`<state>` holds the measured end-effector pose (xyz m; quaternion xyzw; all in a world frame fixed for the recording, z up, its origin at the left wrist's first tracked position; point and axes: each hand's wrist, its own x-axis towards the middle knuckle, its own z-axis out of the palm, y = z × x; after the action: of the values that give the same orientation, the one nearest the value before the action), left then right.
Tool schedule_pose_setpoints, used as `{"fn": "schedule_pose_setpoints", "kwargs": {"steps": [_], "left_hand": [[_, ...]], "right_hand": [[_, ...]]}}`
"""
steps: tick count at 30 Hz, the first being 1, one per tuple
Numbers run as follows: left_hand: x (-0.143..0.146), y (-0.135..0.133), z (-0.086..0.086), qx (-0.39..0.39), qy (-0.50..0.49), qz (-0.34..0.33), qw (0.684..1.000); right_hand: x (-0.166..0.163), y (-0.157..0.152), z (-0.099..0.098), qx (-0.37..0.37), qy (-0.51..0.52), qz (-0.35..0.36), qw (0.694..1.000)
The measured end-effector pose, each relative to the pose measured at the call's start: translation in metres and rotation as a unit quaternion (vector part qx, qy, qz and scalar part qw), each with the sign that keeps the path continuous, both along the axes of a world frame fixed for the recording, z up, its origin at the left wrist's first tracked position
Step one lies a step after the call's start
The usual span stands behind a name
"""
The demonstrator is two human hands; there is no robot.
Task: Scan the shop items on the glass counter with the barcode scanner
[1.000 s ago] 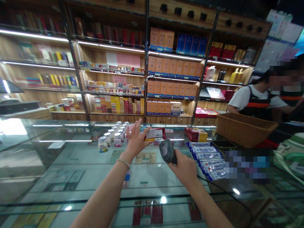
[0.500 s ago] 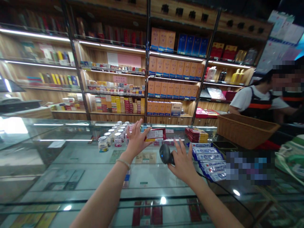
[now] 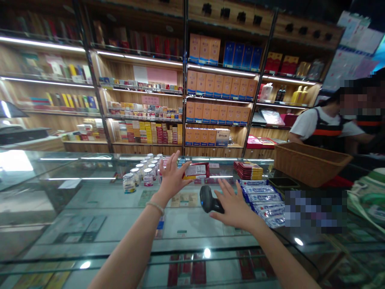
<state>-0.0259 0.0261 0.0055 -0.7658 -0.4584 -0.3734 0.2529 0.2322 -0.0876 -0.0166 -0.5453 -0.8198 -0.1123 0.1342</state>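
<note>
My left hand (image 3: 173,176) is open, its fingers spread, beside a red packet (image 3: 197,171) with a white label panel. Whether the fingertips touch the packet I cannot tell. A black barcode scanner (image 3: 207,199) is on the glass counter, its handle end partly hidden by my right hand (image 3: 234,204). The right fingers stretch out flat past the scanner, not wrapped round it. Just right of that hand lies a row of blue-and-white packets (image 3: 266,198). Several small lidded jars (image 3: 129,183) stand in rows left of my left hand.
A stack of red and yellow packets (image 3: 248,170) sits farther back on the counter. At the right are a wicker basket (image 3: 309,162), a dark flat tray (image 3: 284,182) and a green bag (image 3: 368,196). A co-worker (image 3: 319,124) stands behind the basket. Stocked shelves (image 3: 219,100) line the wall.
My right hand has loosened from the scanner, its fingers straightening and shifting slightly right. The scanner has tipped, showing more of its handle. My left hand is nearly still.
</note>
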Motion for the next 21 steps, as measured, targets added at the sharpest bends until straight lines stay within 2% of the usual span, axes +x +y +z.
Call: {"fn": "schedule_pose_setpoints", "kwargs": {"steps": [2, 6, 9, 14, 21], "left_hand": [[0.000, -0.001, 0.001, -0.001, -0.001, -0.004, 1.000], [0.001, -0.004, 0.002, -0.001, 0.002, -0.009, 1.000], [0.002, -0.006, 0.004, -0.003, 0.005, -0.006, 1.000], [0.002, -0.007, 0.005, -0.015, 0.012, 0.013, 1.000], [0.004, -0.007, 0.005, -0.016, 0.018, 0.002, 1.000]], "right_hand": [[0.010, 0.012, 0.012, -0.011, 0.015, -0.029, 0.999], [0.022, 0.049, 0.035, 0.060, 0.049, -0.133, 0.988], [0.019, 0.077, 0.040, 0.097, 0.046, -0.121, 0.987], [0.010, 0.104, 0.026, 0.115, 0.052, -0.086, 0.988], [0.010, 0.109, 0.003, 0.131, 0.100, -0.055, 0.985]]}}
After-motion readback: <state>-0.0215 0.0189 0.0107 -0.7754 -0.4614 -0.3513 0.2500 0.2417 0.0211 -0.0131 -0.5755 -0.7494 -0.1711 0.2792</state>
